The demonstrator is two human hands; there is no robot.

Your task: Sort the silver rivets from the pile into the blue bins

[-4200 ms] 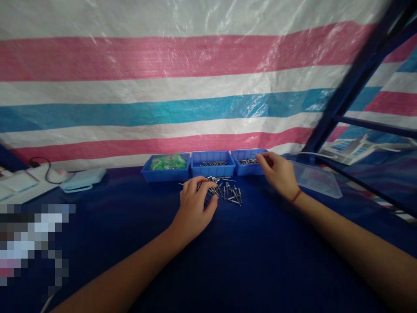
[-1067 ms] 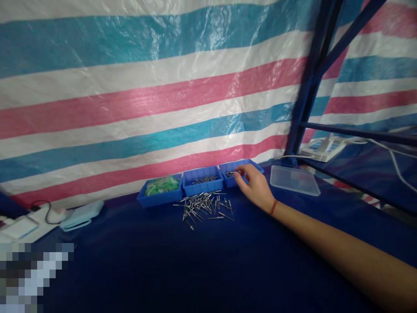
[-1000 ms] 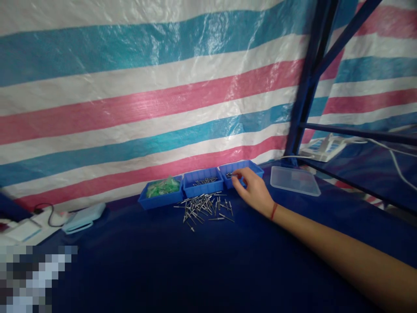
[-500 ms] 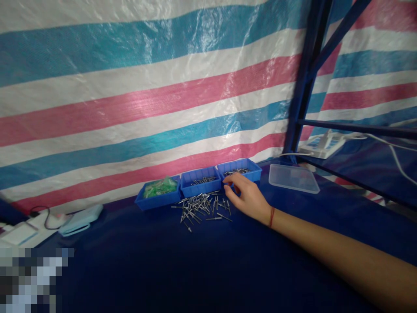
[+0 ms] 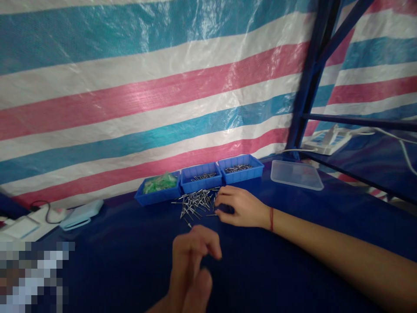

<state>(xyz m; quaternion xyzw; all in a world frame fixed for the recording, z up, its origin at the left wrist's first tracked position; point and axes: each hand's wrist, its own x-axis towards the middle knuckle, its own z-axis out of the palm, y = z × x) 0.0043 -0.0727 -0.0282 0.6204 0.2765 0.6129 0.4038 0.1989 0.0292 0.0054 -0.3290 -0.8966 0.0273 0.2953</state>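
Observation:
A pile of pop rivets [image 5: 197,202] lies loose on the dark blue tabletop [image 5: 124,261]. At the pile's right edge, my right hand [image 5: 241,206] rests low with curved fingers, a gap showing between thumb and forefinger. Its fingertips are beside the rivets, and I see none gripped. Nearer to me, my left hand [image 5: 193,265] is raised over the table, slightly blurred. Its thumb and bent forefinger are apart with nothing between them. Behind the pile stand a middle blue bin [image 5: 199,186] and a right blue bin [image 5: 243,174], both holding rivets.
A left blue bin [image 5: 158,198] holds green plastic packets. To the right lies a clear plastic lid [image 5: 296,174], near a power strip [image 5: 327,141] and a blue metal frame [image 5: 301,104]. A light blue case [image 5: 81,215] sits at left. Striped sheeting [image 5: 146,95] hangs behind.
My left hand has come into view at the lower middle. My right hand has moved down from in front of the right bin, onto the right edge of the rivet pile.

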